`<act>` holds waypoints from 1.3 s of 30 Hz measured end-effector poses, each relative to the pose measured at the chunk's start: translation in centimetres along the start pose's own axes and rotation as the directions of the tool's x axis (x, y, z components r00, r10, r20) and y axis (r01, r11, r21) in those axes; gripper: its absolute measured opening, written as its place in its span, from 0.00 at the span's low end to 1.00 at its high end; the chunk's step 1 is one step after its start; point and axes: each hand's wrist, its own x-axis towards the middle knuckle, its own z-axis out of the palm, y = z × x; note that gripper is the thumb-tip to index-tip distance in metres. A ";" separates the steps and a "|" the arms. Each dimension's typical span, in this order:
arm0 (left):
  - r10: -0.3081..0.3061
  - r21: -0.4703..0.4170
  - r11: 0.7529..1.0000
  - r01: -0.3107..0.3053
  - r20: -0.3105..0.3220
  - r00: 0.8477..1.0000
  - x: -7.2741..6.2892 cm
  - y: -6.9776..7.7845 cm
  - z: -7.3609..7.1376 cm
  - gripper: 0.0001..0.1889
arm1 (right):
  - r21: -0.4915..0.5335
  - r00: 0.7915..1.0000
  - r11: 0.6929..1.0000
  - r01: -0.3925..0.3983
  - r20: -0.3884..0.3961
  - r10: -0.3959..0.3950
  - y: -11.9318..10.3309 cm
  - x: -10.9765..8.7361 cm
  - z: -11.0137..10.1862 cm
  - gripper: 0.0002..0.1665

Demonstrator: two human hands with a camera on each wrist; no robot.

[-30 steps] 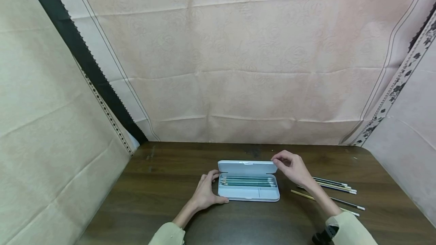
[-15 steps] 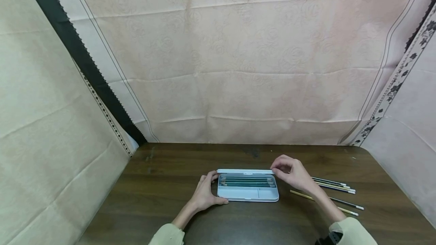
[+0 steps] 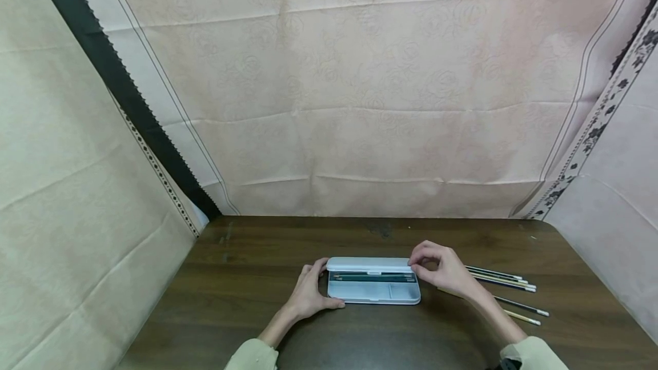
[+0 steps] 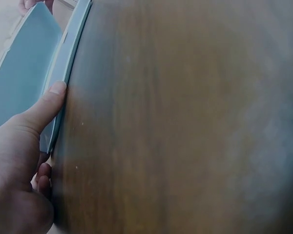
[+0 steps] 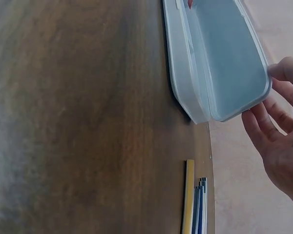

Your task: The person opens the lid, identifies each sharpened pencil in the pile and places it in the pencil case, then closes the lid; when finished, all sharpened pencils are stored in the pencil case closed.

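Observation:
A light blue pencil case [image 3: 360, 293] lies on the table in the head view, its hinged lid [image 3: 354, 264] tilted partway over the tray. Dark green pencils [image 3: 372, 278] lie side by side in the back compartment. My left hand [image 3: 310, 289] grips the case's left end, thumb at the front edge and fingers toward the back; the left wrist view shows the thumb [image 4: 49, 105] on the case's side. At the lid's right corner, my right hand [image 3: 443, 270] pinches the edge. In the right wrist view that hand [image 5: 283, 126] has thumb and fingertips on the lid [image 5: 229, 53].
Several loose pencils [image 3: 504, 280] lie to the right of the case, partly behind my right forearm. More pencils [image 3: 521, 306] lie nearer the front. The brown wooden table [image 3: 247, 267] ends at a patterned cloth [image 3: 360, 130] behind it.
My right hand has swung the lid from leaning back, through edge-on, to tilted forward over the tray, hiding some of the pencils. My left hand stays on the case.

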 end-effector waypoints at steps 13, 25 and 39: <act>0.004 0.008 1.000 -0.004 0.004 1.000 -0.1 -0.1 -0.2 0.59 | -0.005 0.999 0.999 -0.046 0.022 0.046 -0.1 -0.6 0.3 0.13; 0.102 -0.233 0.966 -0.112 -0.056 0.993 -0.4 0.5 -3.0 0.33 | -0.003 0.999 1.000 -0.029 0.022 0.030 0.0 -0.7 0.4 0.14; 0.264 -0.117 0.952 -0.282 -0.145 0.953 0.4 3.3 -2.2 0.07 | -0.041 0.996 0.998 -0.046 0.073 0.049 3.3 -1.4 1.0 0.16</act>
